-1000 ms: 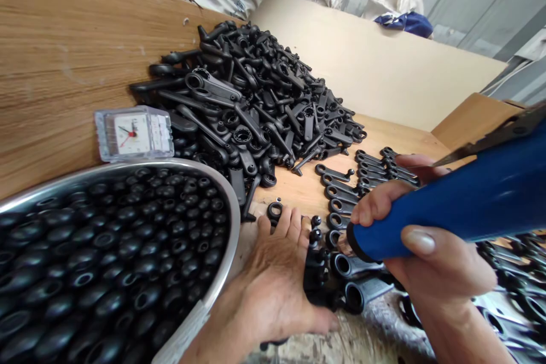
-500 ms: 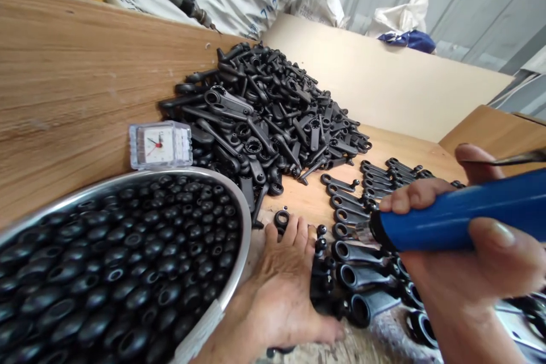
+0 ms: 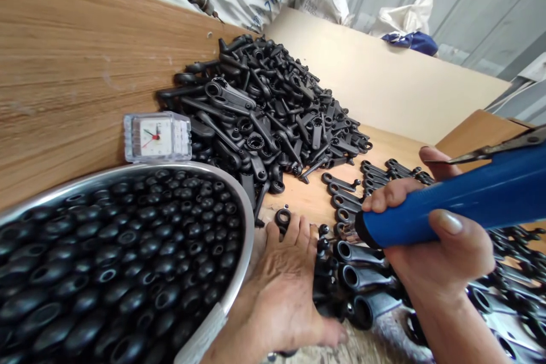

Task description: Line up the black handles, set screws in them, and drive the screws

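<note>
My left hand (image 3: 281,290) lies flat on the bench, fingers stretched out, its edge pressed against a row of black handle parts (image 3: 362,278) lined up side by side. My right hand (image 3: 430,244) is wrapped round a blue power tool (image 3: 460,199) with a metal lever on top. The tool's tip points at the open ends of the lined-up parts, just above them. A loose black ring (image 3: 282,218) sits by my left fingertips.
A metal bowl (image 3: 239,193) full of black oval knobs stands at the left. Behind it is a small clear clock (image 3: 157,136). A big heap of black handle parts (image 3: 264,108) leans on the wooden wall (image 3: 63,79). More rows of parts (image 3: 375,176) lie further back and at the right.
The view shifted slightly. My right hand with the blue tool dipped and moved a little left toward the row of parts. My left hand stayed flat in place.
</note>
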Available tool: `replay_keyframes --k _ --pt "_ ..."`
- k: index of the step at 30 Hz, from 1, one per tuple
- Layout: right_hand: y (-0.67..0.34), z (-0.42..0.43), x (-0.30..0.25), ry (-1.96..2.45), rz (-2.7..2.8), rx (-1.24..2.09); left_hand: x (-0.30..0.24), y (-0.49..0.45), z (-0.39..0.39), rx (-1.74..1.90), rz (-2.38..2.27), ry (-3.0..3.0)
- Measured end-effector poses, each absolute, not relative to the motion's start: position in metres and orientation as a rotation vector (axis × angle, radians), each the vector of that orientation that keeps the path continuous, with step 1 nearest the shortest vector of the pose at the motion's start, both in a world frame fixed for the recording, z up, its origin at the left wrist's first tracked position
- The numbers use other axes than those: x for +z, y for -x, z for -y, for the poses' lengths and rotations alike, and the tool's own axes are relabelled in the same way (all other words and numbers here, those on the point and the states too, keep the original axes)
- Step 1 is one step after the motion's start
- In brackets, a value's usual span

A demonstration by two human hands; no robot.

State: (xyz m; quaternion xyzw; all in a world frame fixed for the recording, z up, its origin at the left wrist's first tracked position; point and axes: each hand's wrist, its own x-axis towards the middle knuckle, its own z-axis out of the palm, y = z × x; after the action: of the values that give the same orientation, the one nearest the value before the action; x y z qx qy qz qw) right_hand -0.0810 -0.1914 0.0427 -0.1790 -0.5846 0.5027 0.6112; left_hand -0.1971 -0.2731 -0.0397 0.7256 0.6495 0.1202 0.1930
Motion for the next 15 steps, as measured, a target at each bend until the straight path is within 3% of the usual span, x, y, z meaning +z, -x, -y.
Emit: replay_keyframes --k 15 --pt "0.081 0.1916 0.0374 0.383 1.412 1.174 -0.0378 0.1972 0.2729 0.361 -1.8 -2.049"
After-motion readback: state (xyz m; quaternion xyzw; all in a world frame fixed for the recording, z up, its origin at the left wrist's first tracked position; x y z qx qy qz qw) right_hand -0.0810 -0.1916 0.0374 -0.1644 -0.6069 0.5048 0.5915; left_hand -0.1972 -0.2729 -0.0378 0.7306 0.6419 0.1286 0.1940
